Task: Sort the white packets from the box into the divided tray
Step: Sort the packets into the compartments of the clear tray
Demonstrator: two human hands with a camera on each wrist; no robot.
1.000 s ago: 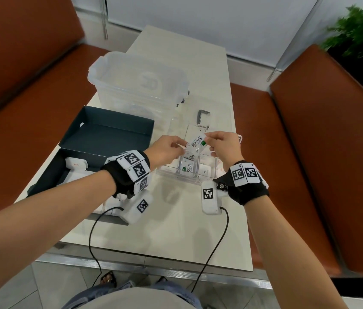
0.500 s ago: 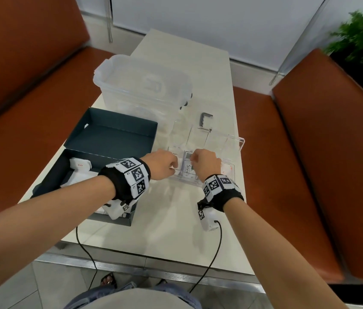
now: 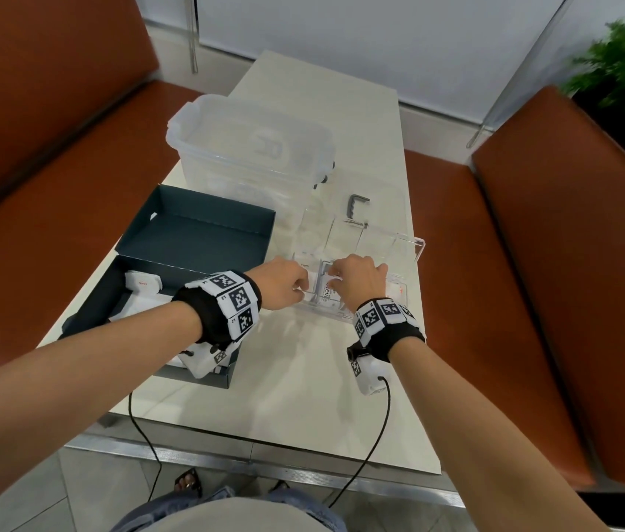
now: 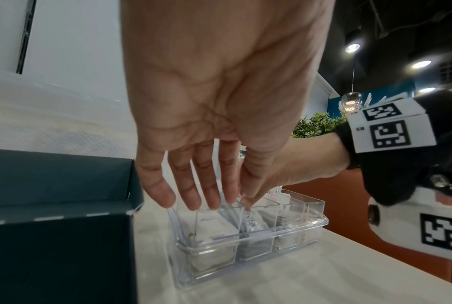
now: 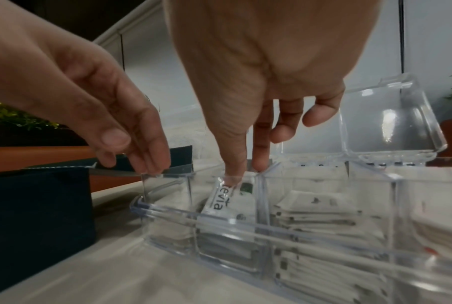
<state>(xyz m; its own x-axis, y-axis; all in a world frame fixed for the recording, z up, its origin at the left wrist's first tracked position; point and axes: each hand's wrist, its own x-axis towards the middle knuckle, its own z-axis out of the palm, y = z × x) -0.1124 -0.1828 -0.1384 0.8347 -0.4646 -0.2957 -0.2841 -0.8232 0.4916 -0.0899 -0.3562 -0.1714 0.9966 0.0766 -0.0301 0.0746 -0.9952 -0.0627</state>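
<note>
**Stevia packet pressed into the tray**

Nearest, the right hand (image 5: 258, 67) reaches thumb and forefinger down into the clear divided tray (image 5: 245, 223), pinching the upper end of a white packet (image 5: 220, 200). Its print reads "evia", the first letters hidden. The packet leans in the second compartment from the left, long axis running near to far. The left hand (image 3: 280, 284) has relaxed fingertips on the tray's left wall. Beyond lies the dark box (image 3: 203, 232), holding more packets.

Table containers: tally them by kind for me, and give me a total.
Clear divided tray: 1
Dark open box: 1
Clear lidded tub: 1
Total: 3
</note>
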